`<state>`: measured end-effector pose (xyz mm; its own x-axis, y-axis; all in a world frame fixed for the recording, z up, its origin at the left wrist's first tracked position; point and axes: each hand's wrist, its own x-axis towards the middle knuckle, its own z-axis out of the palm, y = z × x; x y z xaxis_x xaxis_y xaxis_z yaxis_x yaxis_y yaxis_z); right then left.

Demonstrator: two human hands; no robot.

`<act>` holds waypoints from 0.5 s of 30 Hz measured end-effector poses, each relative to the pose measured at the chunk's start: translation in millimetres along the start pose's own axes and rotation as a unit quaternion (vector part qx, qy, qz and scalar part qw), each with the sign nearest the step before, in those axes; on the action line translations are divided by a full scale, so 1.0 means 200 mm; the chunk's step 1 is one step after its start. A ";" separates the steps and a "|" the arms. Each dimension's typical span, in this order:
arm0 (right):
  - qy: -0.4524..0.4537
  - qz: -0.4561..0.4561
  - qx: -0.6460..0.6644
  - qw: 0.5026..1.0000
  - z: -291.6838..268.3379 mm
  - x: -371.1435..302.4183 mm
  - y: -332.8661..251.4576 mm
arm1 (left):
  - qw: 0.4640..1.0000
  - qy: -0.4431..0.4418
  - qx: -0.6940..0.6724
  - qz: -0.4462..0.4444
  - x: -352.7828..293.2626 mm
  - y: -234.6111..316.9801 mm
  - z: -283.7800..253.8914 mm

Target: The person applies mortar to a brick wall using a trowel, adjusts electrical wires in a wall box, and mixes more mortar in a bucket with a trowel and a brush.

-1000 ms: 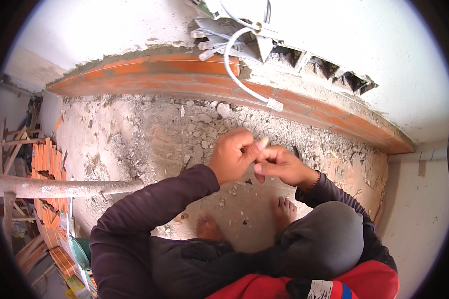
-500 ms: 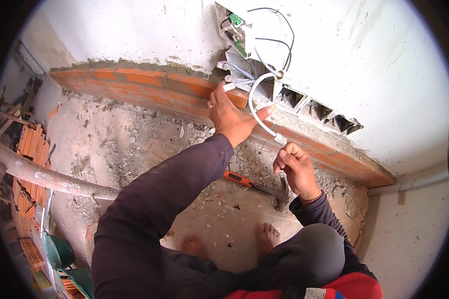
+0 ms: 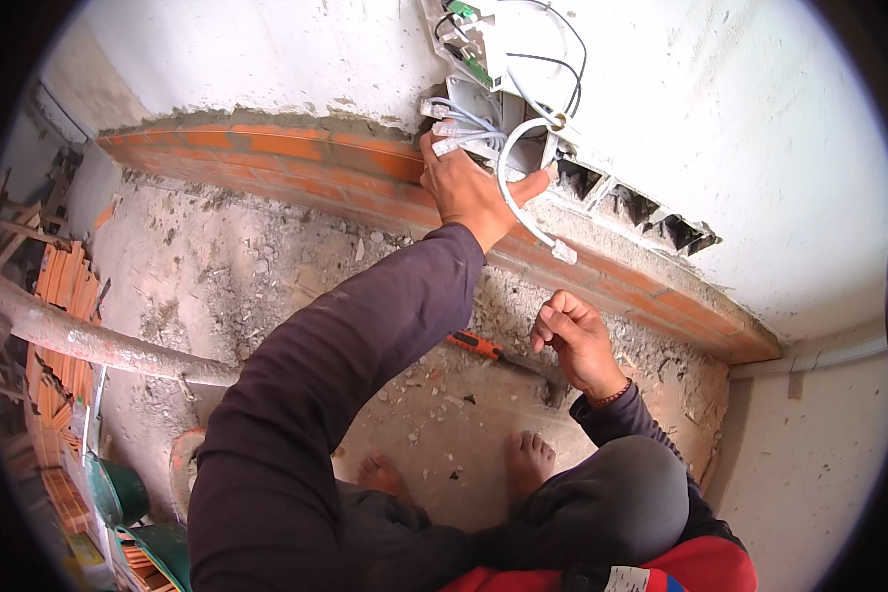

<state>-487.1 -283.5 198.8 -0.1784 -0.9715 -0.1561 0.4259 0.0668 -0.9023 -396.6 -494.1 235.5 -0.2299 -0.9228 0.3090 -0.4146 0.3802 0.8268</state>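
Note:
My left hand reaches up to the wall, thumb and fingers spread wide below an opened white housing with green parts. Its fingertips touch the area by several grey network cables with clear plugs and are partly hidden there. A thicker white cable loops down in front of this hand, ending in a pale plug that hangs free. Below that plug, apart from it, my right hand is closed, thumb against curled fingers. Whatever may be inside it is hidden.
A hammer with an orange-and-black handle lies on the rubble-strewn floor between my arms. Broken hollow openings run along the wall above a low brick course. A pole, stacked bricks and green buckets are at left.
My left hand has moved up and right, closer against the wall by the plugs. My right hand has drawn down slightly from the hanging cable's end, whose plug now shows fully.

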 end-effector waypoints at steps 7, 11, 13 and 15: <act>0.001 -0.005 -0.013 1.000 -0.01 0.00 0.01 | 0.997 0.048 0.019 0.066 0.03 -0.03 0.00; 0.007 -0.008 -0.015 1.000 -0.02 -0.01 0.01 | 0.993 0.044 0.058 0.091 0.05 -0.03 -0.02; 0.011 -0.007 -0.017 1.000 -0.03 -0.01 0.02 | 0.991 0.043 0.063 0.109 0.05 -0.02 -0.03; 0.013 -0.009 -0.020 1.000 -0.03 -0.01 0.01 | 0.990 0.036 0.056 0.124 0.05 0.01 -0.05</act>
<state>-491.5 -280.6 195.4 -0.2085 -0.9667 -0.1486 0.3869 0.0580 -0.9203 -390.8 -503.2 245.4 -0.2761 -0.8005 0.5320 -0.4487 0.5969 0.6652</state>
